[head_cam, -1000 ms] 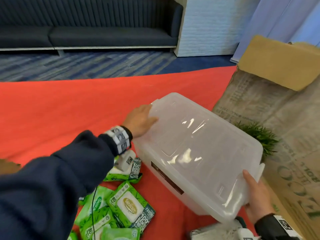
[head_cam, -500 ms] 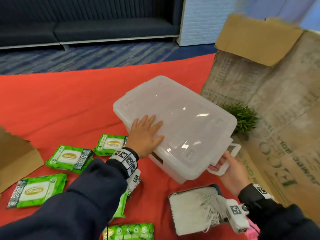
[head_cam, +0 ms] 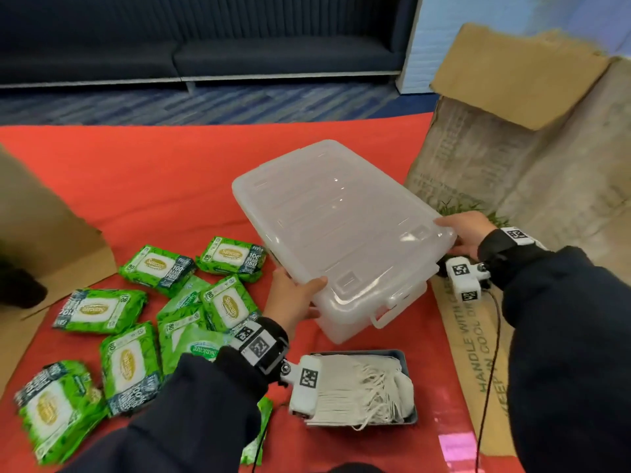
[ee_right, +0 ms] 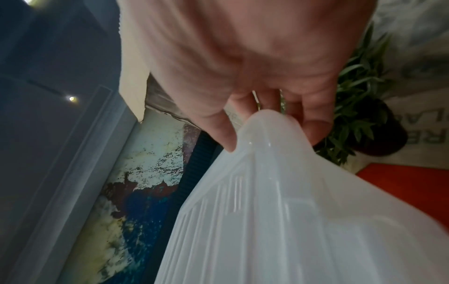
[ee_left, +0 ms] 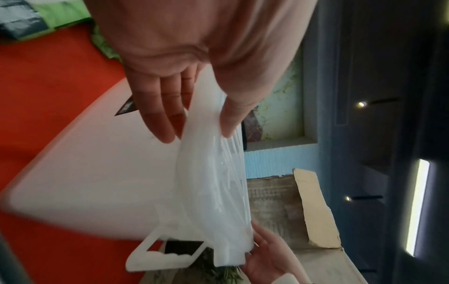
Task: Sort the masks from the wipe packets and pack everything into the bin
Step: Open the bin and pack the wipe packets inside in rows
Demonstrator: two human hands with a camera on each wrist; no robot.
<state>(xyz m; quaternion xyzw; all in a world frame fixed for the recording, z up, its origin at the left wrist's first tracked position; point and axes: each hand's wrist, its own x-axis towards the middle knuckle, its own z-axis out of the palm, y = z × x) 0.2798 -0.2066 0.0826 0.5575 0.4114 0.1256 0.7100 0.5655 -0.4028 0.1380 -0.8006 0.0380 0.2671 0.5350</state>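
A clear plastic bin (head_cam: 368,312) stands on the red cloth with its lid (head_cam: 338,220) tilted over it. My left hand (head_cam: 297,298) grips the lid's near left corner, thumb on top and fingers beneath (ee_left: 157,115). My right hand (head_cam: 461,233) pinches the lid's right corner (ee_right: 262,124). Several green wipe packets (head_cam: 153,315) lie scattered at the left. A stack of white masks (head_cam: 362,387) sits in a grey tray (head_cam: 408,418) in front of the bin.
A tall brown paper sack (head_cam: 532,158) stands at the right, with a small green plant (head_cam: 457,208) at its foot. Cardboard (head_cam: 37,240) lies at the left edge. A dark sofa (head_cam: 205,39) stands beyond the cloth.
My left hand has left the lid's top and taken its near left corner. My right hand has let go of the bin's latch handle and moved up to the lid's right corner.
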